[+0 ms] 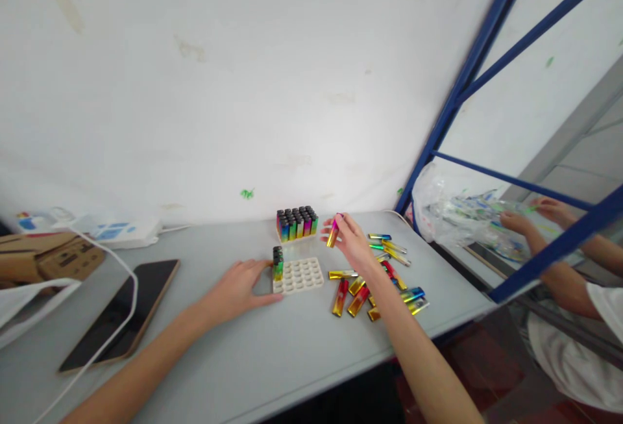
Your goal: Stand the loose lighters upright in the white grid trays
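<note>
My right hand [351,240] is raised above the grey table, its fingers closed on a shiny pink-and-yellow lighter [333,234], held tilted. My left hand [241,289] is at the left end of a white tray with round holes [302,278]. Its thumb lies at the tray's front corner and its fingertips are by the back left, spanning that end. A short row of black-topped lighters [278,264] stands upright in the tray's left column. Behind, a second holder is packed with upright lighters [296,224]. Several metallic lighters [359,299] lie in a loose pile under my right forearm.
A dark tablet [124,310] with a white cable [127,274] across it lies left, near a cardboard box [46,256] and a white power strip [129,232]. Blue metal bars [452,112] rise at right. Beyond them, another person's hands [523,219] handle clear plastic bags [448,206].
</note>
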`<state>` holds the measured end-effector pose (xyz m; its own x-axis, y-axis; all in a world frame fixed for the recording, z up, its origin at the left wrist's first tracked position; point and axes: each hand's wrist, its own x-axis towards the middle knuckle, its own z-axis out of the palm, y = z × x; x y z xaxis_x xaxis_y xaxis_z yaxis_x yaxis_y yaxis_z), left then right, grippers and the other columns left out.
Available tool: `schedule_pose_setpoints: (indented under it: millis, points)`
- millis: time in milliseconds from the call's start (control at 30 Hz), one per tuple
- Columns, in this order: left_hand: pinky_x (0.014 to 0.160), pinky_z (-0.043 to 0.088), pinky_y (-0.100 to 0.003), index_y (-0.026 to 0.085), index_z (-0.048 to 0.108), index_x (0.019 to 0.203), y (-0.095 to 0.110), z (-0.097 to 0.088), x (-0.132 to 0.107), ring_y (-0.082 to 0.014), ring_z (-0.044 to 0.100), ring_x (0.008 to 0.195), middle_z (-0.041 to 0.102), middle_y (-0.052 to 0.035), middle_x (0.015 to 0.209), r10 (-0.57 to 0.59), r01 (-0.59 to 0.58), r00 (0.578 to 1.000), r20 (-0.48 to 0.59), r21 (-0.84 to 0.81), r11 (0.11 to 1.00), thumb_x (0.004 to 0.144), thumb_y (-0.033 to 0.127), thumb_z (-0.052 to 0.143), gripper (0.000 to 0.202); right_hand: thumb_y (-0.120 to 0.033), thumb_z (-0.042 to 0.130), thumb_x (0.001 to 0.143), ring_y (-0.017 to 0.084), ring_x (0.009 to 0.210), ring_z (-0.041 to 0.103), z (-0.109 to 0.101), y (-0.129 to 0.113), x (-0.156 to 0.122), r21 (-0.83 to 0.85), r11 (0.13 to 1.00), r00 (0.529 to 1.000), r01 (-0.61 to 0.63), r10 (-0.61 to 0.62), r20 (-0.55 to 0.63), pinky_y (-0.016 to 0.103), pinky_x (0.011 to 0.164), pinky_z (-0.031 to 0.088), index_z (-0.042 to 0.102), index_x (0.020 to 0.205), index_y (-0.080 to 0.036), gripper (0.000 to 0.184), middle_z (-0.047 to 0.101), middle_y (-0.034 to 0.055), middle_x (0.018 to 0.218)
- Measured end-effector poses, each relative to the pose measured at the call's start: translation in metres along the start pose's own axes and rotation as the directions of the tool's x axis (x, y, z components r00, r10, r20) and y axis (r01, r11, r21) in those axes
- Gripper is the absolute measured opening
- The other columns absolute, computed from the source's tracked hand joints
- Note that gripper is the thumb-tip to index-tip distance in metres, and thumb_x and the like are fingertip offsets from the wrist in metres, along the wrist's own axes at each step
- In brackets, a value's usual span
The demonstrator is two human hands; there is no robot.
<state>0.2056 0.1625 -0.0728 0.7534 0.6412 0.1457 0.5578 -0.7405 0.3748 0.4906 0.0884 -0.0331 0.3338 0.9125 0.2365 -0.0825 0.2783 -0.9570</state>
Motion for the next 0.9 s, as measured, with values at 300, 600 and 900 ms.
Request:
schedule_pose_setpoints:
  millis: [300,600,900]
  points:
    - [0.091,0.051,-0.040,0.020,0.069,0.134,0.000,0.008,0.001,-0.0335,0.074,0.099,0.080,-0.0122,0.105,-0.008,0.008,1.000,-0.004,0.033,0.999,0.089,0.073,0.066,0.069,-0.085,0.061,0.086,0.008,0.044,0.018,0.046,0.024,-0.006,0.095,0.967,0.959,-0.238,0.219,0.179,0.023,0.044,0.013,0.054,0.080,-0.024,0.061,0.028,-0.0111,0.056]
    - [0.088,0.051,-0.040,0.021,0.071,0.129,0.000,0.010,0.006,-0.0344,0.075,0.098,0.079,-0.0081,0.093,-0.022,0.022,1.000,-0.012,0.040,0.999,0.086,0.075,0.067,0.070,-0.049,0.041,0.098,0.010,0.045,0.016,0.051,0.042,-0.015,-0.119,0.943,0.950,-0.312,0.307,-0.062,0.027,0.045,0.014,0.034,0.056,-0.026,0.048,0.027,-0.0063,0.048]
    - [0.092,0.051,-0.042,0.014,0.068,0.138,0.008,0.006,0.002,-0.0356,0.074,0.100,0.079,-0.0123,0.100,-0.025,0.023,0.999,0.029,0.085,0.996,0.092,0.072,0.067,0.074,-0.079,0.050,0.091,0.012,0.047,0.023,0.048,0.040,-0.018,-0.162,0.957,0.968,-0.241,0.250,0.034,0.028,0.048,0.017,0.045,0.061,-0.025,0.061,0.031,-0.0064,0.051]
